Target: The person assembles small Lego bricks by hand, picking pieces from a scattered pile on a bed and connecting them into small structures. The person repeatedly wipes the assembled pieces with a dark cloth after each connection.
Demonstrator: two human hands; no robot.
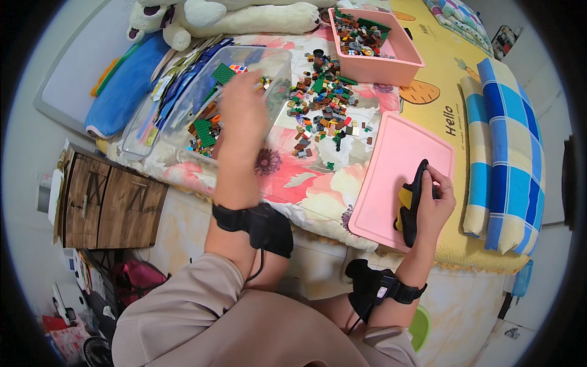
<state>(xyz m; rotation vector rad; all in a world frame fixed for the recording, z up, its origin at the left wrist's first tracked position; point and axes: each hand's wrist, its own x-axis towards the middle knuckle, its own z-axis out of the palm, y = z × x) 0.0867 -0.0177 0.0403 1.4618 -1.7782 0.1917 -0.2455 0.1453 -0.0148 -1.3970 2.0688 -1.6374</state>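
My right hand (439,200) grips a black and yellow curved toy piece (414,205), its fingers and thumb pinching the black upper end. The piece stands over a flat pink lid (384,165) at the right. Farther left, my left hand (244,107) is over a clear plastic bin (282,73) of toy building bricks. Motion smears its fingers, so I cannot tell whether it holds anything. Inside the bin are a green brick plate (224,74) and loose brown, green and orange bricks. A spread of small mixed bricks (324,101) lies on the flowered cloth between the bin and the lid.
Behind the lid stands a pink box (382,70) with more bricks. A white plush toy (257,21) lies along the back, and a blue cushion (125,92) is at the left. Folded checked bedding (510,153) borders the right side. A wooden cabinet (110,202) stands left of the bed.
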